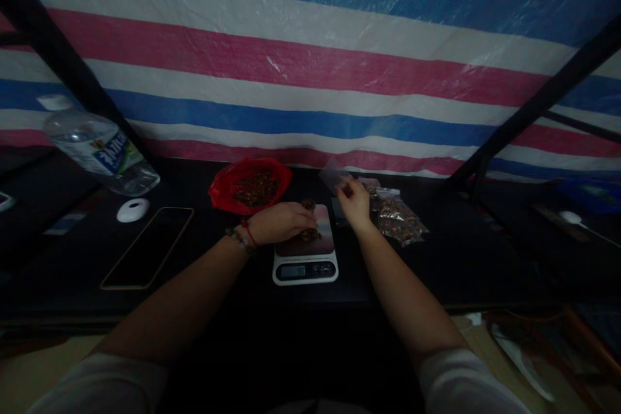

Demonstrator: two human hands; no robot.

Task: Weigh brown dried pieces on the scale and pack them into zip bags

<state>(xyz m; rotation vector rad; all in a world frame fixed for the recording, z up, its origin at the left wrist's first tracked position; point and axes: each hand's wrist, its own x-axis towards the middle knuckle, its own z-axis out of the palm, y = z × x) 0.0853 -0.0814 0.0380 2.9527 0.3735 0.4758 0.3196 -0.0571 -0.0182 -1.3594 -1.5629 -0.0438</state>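
Note:
A small white kitchen scale [305, 263] stands on the dark table in front of me. My left hand [281, 221] rests over its platform, fingers curled on a clump of brown bits lying there. My right hand [354, 202] is lifted just right of the scale, pinching a small clear plastic bag [332, 173] by its edge. A red plastic bag [250, 186] full of the same brown bits lies open behind my left hand.
Filled clear packets [398, 217] lie to the right of my right hand. At the left are a phone [148, 246], a white round puck [132, 209] and a tilted water bottle [99, 150]. A striped tarp [310, 71] hangs behind, flanked by black frame bars [528, 110].

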